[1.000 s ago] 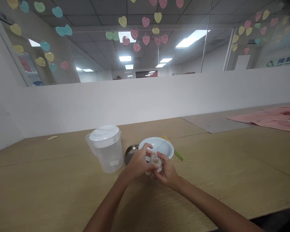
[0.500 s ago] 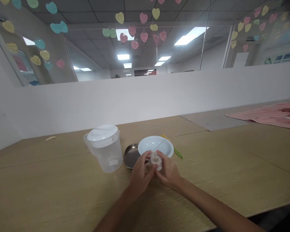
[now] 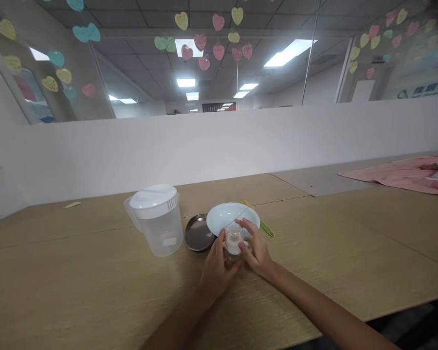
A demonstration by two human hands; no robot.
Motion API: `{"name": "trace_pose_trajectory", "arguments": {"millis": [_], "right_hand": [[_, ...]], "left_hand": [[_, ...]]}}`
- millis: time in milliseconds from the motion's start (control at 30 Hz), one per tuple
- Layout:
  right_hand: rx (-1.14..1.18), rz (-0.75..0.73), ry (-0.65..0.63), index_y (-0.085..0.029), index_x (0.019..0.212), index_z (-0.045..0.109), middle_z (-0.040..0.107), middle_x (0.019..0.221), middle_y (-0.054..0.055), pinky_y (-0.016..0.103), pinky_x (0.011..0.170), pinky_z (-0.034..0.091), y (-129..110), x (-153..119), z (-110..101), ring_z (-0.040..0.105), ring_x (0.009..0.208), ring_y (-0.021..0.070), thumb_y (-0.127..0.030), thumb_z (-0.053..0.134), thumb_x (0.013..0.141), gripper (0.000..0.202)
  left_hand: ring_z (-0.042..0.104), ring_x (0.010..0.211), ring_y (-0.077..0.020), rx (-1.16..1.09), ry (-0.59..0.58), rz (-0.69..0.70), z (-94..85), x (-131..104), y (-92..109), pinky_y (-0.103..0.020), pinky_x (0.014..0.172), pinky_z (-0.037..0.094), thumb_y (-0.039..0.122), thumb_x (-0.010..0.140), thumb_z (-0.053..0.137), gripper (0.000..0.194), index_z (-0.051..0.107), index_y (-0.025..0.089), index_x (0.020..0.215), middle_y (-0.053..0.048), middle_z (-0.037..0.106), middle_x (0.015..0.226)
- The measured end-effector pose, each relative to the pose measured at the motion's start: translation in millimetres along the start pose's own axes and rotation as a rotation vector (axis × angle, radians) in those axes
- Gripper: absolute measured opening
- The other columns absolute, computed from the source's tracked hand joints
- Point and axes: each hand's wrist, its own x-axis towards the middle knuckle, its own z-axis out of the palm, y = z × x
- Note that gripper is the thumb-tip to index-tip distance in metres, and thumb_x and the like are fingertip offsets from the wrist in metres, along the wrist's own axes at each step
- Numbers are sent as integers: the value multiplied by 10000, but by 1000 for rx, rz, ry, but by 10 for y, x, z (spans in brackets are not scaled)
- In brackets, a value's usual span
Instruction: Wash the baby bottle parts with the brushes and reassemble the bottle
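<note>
A small baby bottle (image 3: 234, 243) with a white collar, side handles and a clear domed top stands upright between my hands, just in front of the bowl. Around its left side and lower body my left hand (image 3: 217, 267) is closed. My right hand (image 3: 257, 252) grips it from the right, thumb against the collar and fingers curved beside the dome. The hands hide part of the bottle's lower body. Behind it lies a white bowl (image 3: 226, 212), with a round metal tray (image 3: 198, 233) to the left.
A clear pitcher with a white lid (image 3: 164, 233) stands left of the tray. A green and yellow brush (image 3: 267, 229) lies right of the bowl. Far right is a pink cloth (image 3: 387, 174); a flat pale piece (image 3: 73, 204) rests far left. A white wall backs the wooden table (image 3: 95, 291).
My right hand has shifted slightly up, its fingers lifted and more spread around the dome. The bottle now shows more of its collar and right handle. The view has moved slightly.
</note>
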Motion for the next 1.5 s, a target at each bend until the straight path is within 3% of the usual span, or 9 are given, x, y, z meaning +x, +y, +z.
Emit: {"name": "trace_pose_trajectory", "arguments": {"millis": [267, 467, 600, 900, 1067, 1133, 1300, 1400, 1500], "right_hand": [[-21, 26, 69, -196, 1252, 420, 604, 1103, 121, 378, 807, 532, 3, -61, 45, 610, 994, 251, -390, 571, 824, 493], [79, 143, 110, -194, 1193, 467, 610, 1094, 109, 372, 828, 518, 76, -104, 16, 602, 997, 244, -412, 554, 825, 437], [82, 129, 142, -191, 1210, 456, 607, 1103, 119, 386, 841, 508, 86, -133, 25, 597, 1009, 257, -436, 544, 820, 468], [49, 19, 116, -213, 1259, 416, 604, 1107, 110, 407, 829, 519, 78, -149, 48, 603, 1010, 255, -388, 540, 843, 468], [138, 10, 233, -214, 1313, 353, 553, 1179, 137, 426, 849, 522, 126, -112, 51, 575, 1075, 256, -315, 537, 855, 503], [146, -51, 284, -234, 1328, 332, 547, 1179, 134, 447, 837, 527, 144, -83, 2, 577, 1069, 260, -301, 543, 853, 524], [5, -412, 373, -343, 1286, 362, 521, 1218, 77, 430, 763, 560, 132, 21, -168, 594, 1028, 239, -243, 638, 780, 585], [-80, -248, 417, -312, 1218, 438, 473, 1258, 93, 463, 832, 529, 115, 109, -205, 545, 1109, 252, -161, 619, 762, 513], [-93, -17, 266, -240, 1146, 510, 486, 1230, 120, 496, 941, 454, 160, 162, -193, 500, 1166, 265, -169, 555, 789, 367]], "left_hand": [[490, 1223, -255, 11, -6, 19, -27, 2, 22, -413, 994, 447, 333, 782, 645, 745, 258, 216, 1407, -128, 461, 1365], [521, 1199, -236, 220, 19, 243, -37, -30, 24, -375, 983, 472, 325, 868, 535, 577, 313, 227, 1391, -110, 516, 1320], [543, 1165, -238, 225, 35, 299, -42, -33, 74, -363, 932, 508, 391, 866, 532, 625, 271, 198, 1400, -139, 526, 1288], [526, 1181, -235, 223, 33, 265, -49, -11, -7, -388, 970, 482, 368, 868, 539, 642, 234, 210, 1410, -135, 510, 1287], [515, 1192, -232, 196, 13, 245, -56, -6, 41, -388, 979, 476, 357, 861, 550, 646, 236, 218, 1409, -129, 502, 1288], [499, 1209, -237, 190, 5, 230, -56, -1, 43, -393, 991, 466, 349, 857, 556, 650, 239, 215, 1409, -131, 490, 1297], [490, 1212, -223, 200, -11, 155, -58, 11, 28, -379, 997, 459, 326, 846, 572, 636, 266, 237, 1397, -110, 470, 1308], [488, 1212, -222, 198, -21, 139, -63, 14, 38, -376, 997, 456, 303, 832, 585, 645, 275, 234, 1393, -106, 468, 1306], [482, 1216, -227, 195, -34, 130, -69, 18, 55, -386, 1005, 444, 288, 830, 583, 642, 274, 229, 1391, -112, 460, 1314]]}}
